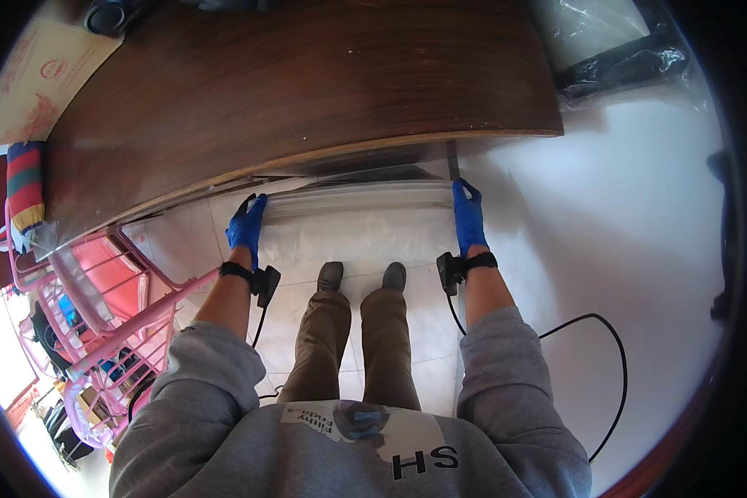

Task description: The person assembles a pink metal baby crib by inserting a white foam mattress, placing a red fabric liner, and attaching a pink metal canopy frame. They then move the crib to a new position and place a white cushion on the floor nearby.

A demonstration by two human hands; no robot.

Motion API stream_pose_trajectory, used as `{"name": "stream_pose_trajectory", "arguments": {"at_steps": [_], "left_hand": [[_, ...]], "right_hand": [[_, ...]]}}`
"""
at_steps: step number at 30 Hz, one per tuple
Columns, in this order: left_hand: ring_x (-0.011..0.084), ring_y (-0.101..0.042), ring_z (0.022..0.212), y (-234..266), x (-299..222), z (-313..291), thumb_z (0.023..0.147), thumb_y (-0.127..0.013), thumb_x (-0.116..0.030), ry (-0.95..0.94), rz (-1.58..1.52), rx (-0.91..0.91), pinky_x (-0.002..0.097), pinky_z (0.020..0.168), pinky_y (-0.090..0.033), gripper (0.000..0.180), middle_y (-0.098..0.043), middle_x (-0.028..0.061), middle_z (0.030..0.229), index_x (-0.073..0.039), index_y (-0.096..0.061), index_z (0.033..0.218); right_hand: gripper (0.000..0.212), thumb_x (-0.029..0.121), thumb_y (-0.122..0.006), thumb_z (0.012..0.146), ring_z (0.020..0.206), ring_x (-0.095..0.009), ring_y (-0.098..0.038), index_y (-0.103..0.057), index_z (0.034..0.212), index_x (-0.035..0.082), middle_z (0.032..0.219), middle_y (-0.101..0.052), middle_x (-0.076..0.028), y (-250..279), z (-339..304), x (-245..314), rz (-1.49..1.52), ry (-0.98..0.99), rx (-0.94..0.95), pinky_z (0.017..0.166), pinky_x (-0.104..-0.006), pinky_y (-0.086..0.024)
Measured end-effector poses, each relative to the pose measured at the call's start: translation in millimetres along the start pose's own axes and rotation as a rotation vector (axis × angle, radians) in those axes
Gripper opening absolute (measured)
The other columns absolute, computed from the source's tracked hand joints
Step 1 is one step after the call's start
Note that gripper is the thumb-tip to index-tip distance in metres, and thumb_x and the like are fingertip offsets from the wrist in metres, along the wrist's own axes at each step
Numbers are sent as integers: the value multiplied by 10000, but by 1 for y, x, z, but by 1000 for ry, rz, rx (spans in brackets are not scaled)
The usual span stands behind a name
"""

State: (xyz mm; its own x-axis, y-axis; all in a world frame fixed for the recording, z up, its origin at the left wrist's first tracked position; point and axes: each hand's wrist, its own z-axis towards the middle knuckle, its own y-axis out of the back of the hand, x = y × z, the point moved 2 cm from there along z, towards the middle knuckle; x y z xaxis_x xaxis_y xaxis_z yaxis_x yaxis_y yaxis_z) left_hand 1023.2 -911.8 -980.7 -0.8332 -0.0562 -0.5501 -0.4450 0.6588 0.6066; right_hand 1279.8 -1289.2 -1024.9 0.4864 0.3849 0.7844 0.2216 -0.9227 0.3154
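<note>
A wide piece of clear plastic sheeting [357, 217] spans between my two hands in front of the dark wooden table's near edge. It looks layered or folded along its far side and hangs over the floor above my shoes. My left hand [246, 224], in a blue glove, grips the sheeting's left end. At the right end, my right hand [469, 220], also in a blue glove, holds it with the thumb and fingers closed on the edge. The fingertips are partly hidden by the plastic. Each wrist wears a black strap with a small device.
The dark wooden table [332, 75] lies just beyond the sheeting. A cardboard box [46, 79] and a striped knitted roll [25, 187] are at its left. A pink metal rack [116, 324] stands left of me. Plastic-wrapped goods [622, 62] sit at the far right; a black cable [624, 373] loops by my right arm.
</note>
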Motion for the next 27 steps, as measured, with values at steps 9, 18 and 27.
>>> {"name": "stream_pose_trajectory", "arguments": {"at_steps": [9,18,27], "left_hand": [[223,-560,1099,3,12,-21,825,-593,-485,27,-58,-55,324,961,-381,502,-612,100,1197,-205,-585,1241],[252,-588,1056,2,12,-17,829,-581,-483,4,64,-119,334,932,-404,483,-637,112,1144,-208,-594,1226],[260,-609,1018,7,14,-10,844,-575,-444,-75,109,-152,337,889,-438,437,-651,121,1105,-190,-613,1197]], "right_hand": [[640,392,-569,847,1201,-228,-433,-375,1372,81,1333,-440,-110,16,-4,-2,119,-291,265,967,-378,-386],[624,424,-480,890,1259,-209,-376,-337,1423,134,1407,-388,-74,10,3,-32,97,-313,387,1036,-317,-295],[565,345,-493,881,1274,-187,-365,-379,1410,182,1403,-409,-51,9,-29,-36,108,-349,312,1044,-335,-276]]}}
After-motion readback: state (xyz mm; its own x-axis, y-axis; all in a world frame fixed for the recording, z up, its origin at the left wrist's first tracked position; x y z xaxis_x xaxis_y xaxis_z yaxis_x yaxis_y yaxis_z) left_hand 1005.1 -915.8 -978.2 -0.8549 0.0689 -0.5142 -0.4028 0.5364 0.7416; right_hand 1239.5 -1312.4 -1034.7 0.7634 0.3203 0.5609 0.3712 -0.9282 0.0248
